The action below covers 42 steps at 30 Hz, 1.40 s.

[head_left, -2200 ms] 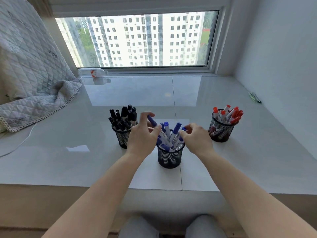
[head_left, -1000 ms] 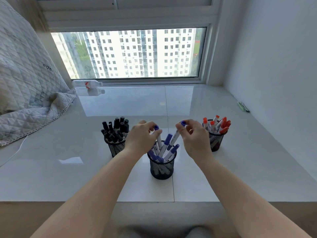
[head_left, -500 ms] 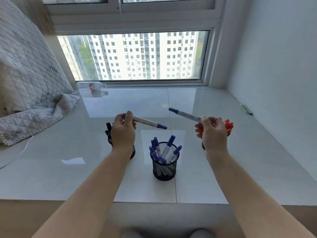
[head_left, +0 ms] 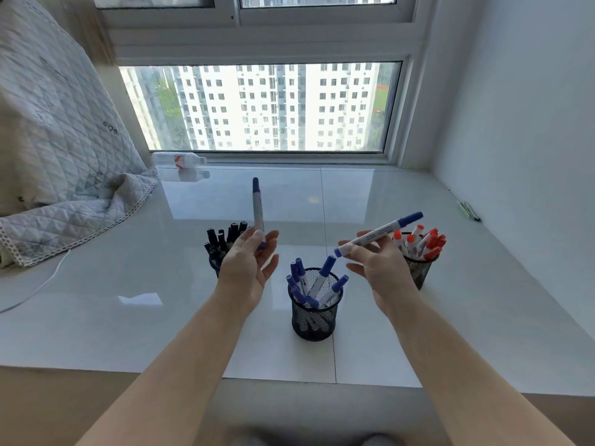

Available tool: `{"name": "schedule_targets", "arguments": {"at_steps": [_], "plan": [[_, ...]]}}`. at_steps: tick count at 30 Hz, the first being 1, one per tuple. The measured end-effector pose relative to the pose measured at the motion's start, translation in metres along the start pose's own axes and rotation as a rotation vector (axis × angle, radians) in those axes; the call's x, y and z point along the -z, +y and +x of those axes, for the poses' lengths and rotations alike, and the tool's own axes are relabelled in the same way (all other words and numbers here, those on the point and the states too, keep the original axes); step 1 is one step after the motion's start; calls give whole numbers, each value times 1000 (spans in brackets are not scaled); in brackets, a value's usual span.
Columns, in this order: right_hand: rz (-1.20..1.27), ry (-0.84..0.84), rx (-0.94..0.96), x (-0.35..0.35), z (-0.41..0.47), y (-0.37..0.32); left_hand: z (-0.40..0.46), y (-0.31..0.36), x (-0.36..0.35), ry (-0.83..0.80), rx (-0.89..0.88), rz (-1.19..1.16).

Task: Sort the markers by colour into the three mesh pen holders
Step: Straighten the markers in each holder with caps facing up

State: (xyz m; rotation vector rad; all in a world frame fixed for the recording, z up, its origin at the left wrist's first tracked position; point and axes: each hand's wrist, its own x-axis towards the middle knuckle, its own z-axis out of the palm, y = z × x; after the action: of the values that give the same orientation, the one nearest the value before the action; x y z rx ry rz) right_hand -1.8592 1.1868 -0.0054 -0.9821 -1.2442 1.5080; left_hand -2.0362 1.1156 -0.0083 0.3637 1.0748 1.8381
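Left marker: a blue marker [head_left: 257, 211] stands nearly upright, its lower end between the fingertips of the left hand [head_left: 247, 267]; its lower cap is partly hidden by the fingers.
Left grip: palm turned up, fingers mostly straight; thumb and fingertips pinch the marker's bottom end.
Right marker: a second blue marker [head_left: 380, 234] lies slanted across the right hand [head_left: 377, 264], one cap up and to the right, the other down and to the left.
Right grip: the fingers are pinched on the barrel near its lower end; the contact itself is hard to make out.
Middle holder: a black mesh holder [head_left: 315, 313] with blue markers stands on the desk [head_left: 467, 310], below and between the two hands.
Left holder: a holder with black-capped markers [head_left: 222, 240] sits just behind the left hand, which hides most of its mesh.
Right holder: a holder with red-capped markers [head_left: 420, 252] sits just behind the right hand, its left side covered by the hand.
Far items: a plastic bottle [head_left: 179, 160] lies by the window [head_left: 264, 106]; a quilted cover [head_left: 61, 162] drapes over the desk's left side, cut off by the frame edge; small pens [head_left: 469, 210] by the right wall are too small to tell apart.
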Motion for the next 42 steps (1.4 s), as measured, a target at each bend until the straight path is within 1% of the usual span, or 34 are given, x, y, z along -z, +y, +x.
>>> {"name": "schedule_targets", "arguments": {"at_steps": [5, 7, 9, 13, 17, 21, 24, 28, 31, 36, 39, 42], "plan": [[-425, -40, 83, -7, -3, 17, -2, -8, -2, -84, -8, 135], [-584, -31, 147, -8, -3, 22, -2, -9, -3, -80, -28, 206], [-691, -29, 206, -9, -3, 26, -3, -8, -3, -57, -68, 294], [-729, -12, 271, -10, -2, 30, -4, -9, -2, -2, -123, 418], [-786, 10, 390, -10, -2, 30, -2, -11, 3, 28, -173, 555], [-891, 14, 450, -13, 1, 37, 0, -13, 7, 24, -309, 781], [-992, -10, 455, -14, 4, 45, 0, -14, 7, 44, -413, 926], [-1069, 4, 424, -9, 5, 50, 0, -12, 6, 78, -451, 976], [-1089, -19, 417, -5, 5, 52, 0, -14, 6, 52, -480, 1005], [-1060, -75, 376, -4, 4, 56, 2, -18, -1, 10, -486, 1034], [-984, -65, 346, -2, 5, 58, 3, -22, -6, 17, -527, 1109], [-938, -57, 347, 2, 5, 60, 3, -28, -10, 38, -511, 1169]]}}
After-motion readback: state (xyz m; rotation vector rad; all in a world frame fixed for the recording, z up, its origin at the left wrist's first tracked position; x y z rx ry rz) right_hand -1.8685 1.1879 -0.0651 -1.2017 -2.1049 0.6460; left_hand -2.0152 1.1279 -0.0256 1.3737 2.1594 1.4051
